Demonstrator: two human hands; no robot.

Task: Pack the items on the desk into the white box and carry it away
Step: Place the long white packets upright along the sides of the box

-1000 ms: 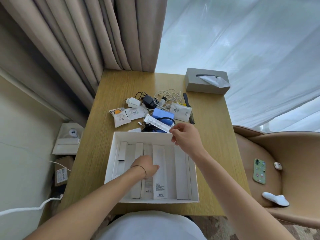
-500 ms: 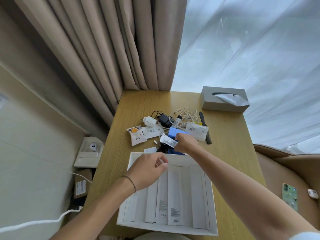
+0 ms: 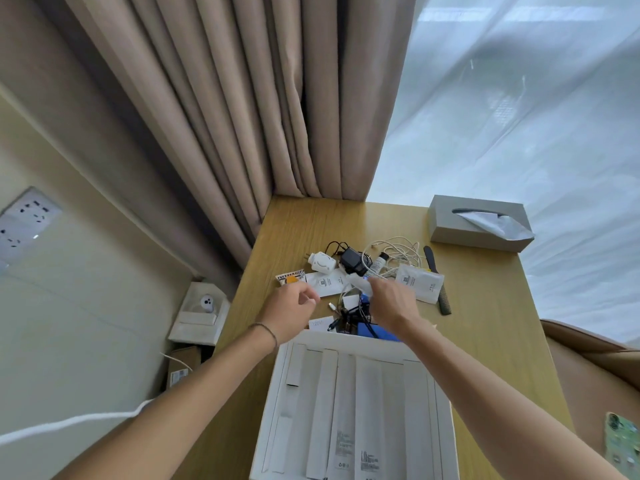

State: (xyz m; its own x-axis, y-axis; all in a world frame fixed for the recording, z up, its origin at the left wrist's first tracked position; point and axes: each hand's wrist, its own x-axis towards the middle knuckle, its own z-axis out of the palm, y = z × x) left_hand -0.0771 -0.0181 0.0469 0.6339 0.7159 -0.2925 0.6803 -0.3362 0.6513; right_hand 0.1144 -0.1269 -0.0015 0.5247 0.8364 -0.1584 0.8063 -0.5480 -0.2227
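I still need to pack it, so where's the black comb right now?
The black comb lies on the desk, right of the pile, beside a white sachet and below the tissue box.

Grey tissue box [image 3: 479,223] beside beige curtain [image 3: 242,98]

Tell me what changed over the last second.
The left hand left the white box and reached forward over the sachets, holding nothing. The right hand went into the pile and lifted a white tube. The camera tilted up. The tissue box, comb and chargers stayed put.
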